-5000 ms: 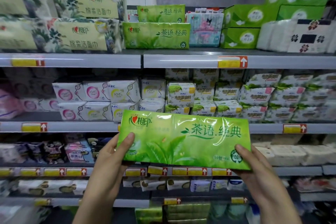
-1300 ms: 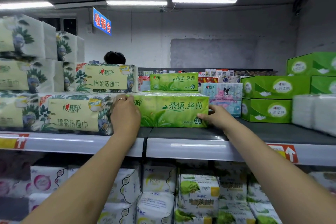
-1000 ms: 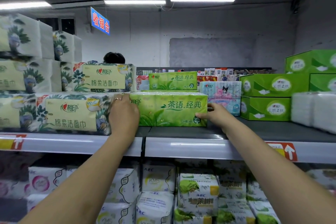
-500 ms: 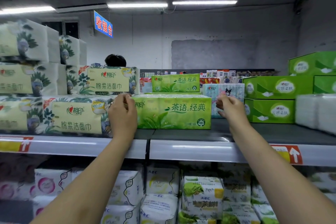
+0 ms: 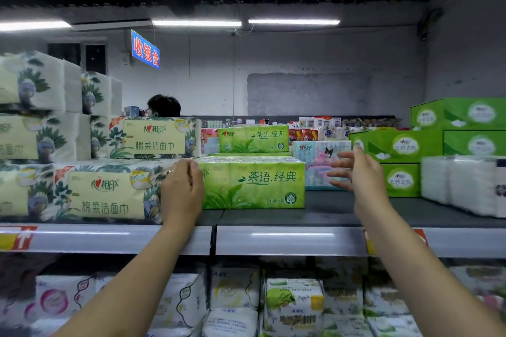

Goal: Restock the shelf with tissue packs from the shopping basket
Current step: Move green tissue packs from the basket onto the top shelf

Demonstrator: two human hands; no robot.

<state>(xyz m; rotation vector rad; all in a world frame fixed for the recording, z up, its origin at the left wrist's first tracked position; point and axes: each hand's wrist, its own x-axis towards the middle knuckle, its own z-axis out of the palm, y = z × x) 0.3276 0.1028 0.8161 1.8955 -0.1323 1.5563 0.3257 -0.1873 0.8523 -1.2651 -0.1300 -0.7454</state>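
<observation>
1. The top shelf (image 5: 331,212) runs across the whole view, its dark deck bare near the front edge right of centre.
2. Floral-print packs (image 5: 105,191) are stacked in tiers at the shelf's left end.
3. Green boxes (image 5: 402,145) are stacked towards the right end, with white packs (image 5: 462,183) beside them at the far right.
4. The green tissue pack (image 5: 254,183) stands on the shelf near its front edge, about mid-length, printed face forward, just beside the lowest floral-print pack.
5. A second green pack (image 5: 254,138) sits higher up behind it; a pastel pack (image 5: 319,164) with a cartoon figure stands behind and to the right.
6. The left hand (image 5: 182,191) covers the left end of the green tissue pack, back to the camera, fingers curled over its top corner.
7. The right hand (image 5: 358,172) hovers apart from the pack, right of it, fingers spread wide and holding nothing; it is slightly blurred.
8. A blue sign (image 5: 145,49) hangs beyond the shelf.
9. A ring (image 5: 170,171) shows on the left hand.
</observation>
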